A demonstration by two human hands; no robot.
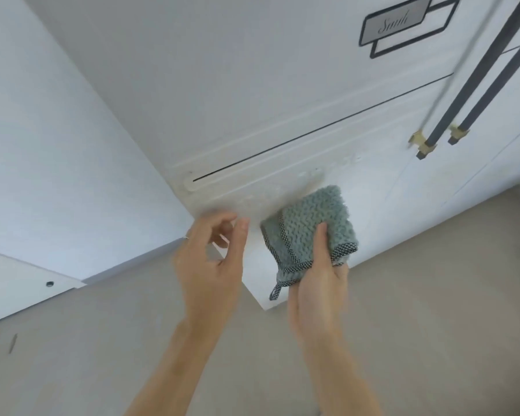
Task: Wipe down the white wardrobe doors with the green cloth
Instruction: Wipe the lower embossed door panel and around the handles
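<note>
Green, waffle-textured cloth [309, 228], folded, with a black-and-white checked trim and a small hanging loop at its lower corner. Held by the right hand [318, 283], thumb across its front face and fingers curled behind; the cloth's upper edge lies at the lower part of the white wardrobe door [282, 94], near that door's bottom left corner. Whether it presses the surface cannot be told.

Left hand [210, 259]: raised just beside the cloth, apart from it, fingers loosely curled, holding nothing; blurred.

Wardrobe door: white panel with a raised moulding and a thin dark horizontal slot [321, 130] above the cloth. A grey label with script lettering [394, 21] sits near the upper right.

Two long dark bar handles [475, 85] with brass-coloured mounts, at the right edge of the door.

Beige floor [433, 325] below; white wall [57, 145] to the left.
</note>
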